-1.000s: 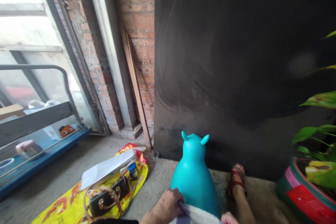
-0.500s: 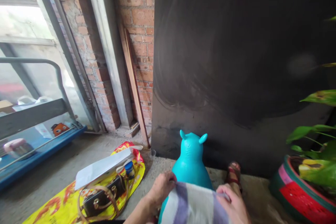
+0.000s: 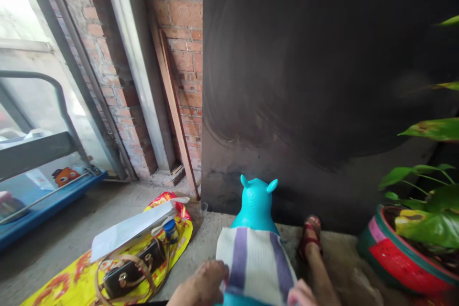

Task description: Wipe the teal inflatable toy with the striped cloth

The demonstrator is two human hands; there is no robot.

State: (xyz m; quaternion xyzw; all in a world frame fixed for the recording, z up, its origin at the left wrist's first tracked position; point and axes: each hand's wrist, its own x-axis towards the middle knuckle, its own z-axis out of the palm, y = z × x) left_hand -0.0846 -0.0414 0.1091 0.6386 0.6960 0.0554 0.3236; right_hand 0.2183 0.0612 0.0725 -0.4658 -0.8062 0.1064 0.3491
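A white towel point(image 3: 260, 258) with purple stripes lies spread across the back of a turquoise rubber animal-shaped toy point(image 3: 256, 203), whose two small ears point up at the far end. My left hand point(image 3: 204, 283) is at the towel's near left edge, fingers curled in on the cloth and somewhat blurred. At the near right corner, my right hand point(image 3: 301, 295) pinches the edge; most of it is cut off by the bottom of the picture. The toy's near end is hidden under the towel and below the frame.
Left, a yellow mat point(image 3: 60, 282) holds a handbag point(image 3: 134, 270), a white paper point(image 3: 131, 232) and a blue-lidded jar point(image 3: 171, 231). A blue cart point(image 3: 68, 191) stands beyond. A dark board point(image 3: 304, 81) rises ahead. Right are a sandalled foot point(image 3: 311, 236) and a potted plant point(image 3: 405, 253).
Both hands have left the towel's far edge and moved nearer, to its sides. The towel now lies flatter over the toy. The view has shifted slightly right.
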